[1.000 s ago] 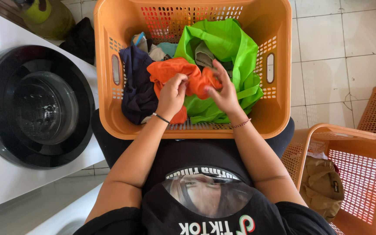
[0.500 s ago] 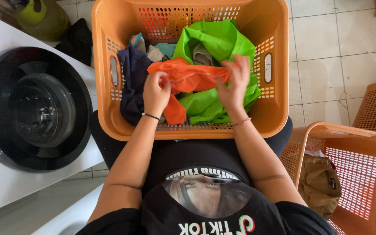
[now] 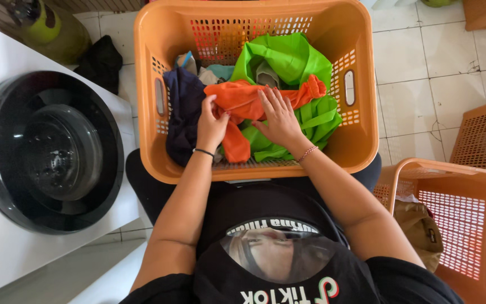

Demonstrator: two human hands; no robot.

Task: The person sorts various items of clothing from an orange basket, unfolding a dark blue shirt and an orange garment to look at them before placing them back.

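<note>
An orange plastic laundry basket [image 3: 367, 112] rests on my lap, full of clothes. An orange garment [image 3: 243, 98] lies stretched across the pile, over a bright green cloth [image 3: 288, 56] and beside a dark navy garment [image 3: 184, 112]. My left hand [image 3: 212, 124] pinches the orange garment's left end. My right hand [image 3: 277, 118] lies flat on its middle with fingers spread. The garment's right end [image 3: 313, 87] lies free on the green cloth.
A front-loading washing machine with a dark round door [image 3: 46, 152] stands at my left. A second orange basket [image 3: 457, 219] holding a tan garment [image 3: 420, 231] sits at the lower right. A green gas cylinder [image 3: 46, 28] and a black cloth [image 3: 102, 59] lie on the tiled floor.
My right hand let go of the orange garment's right end and moved to its middle, laid flat. The garment now lies spread over the pile. My left hand kept its grip.
</note>
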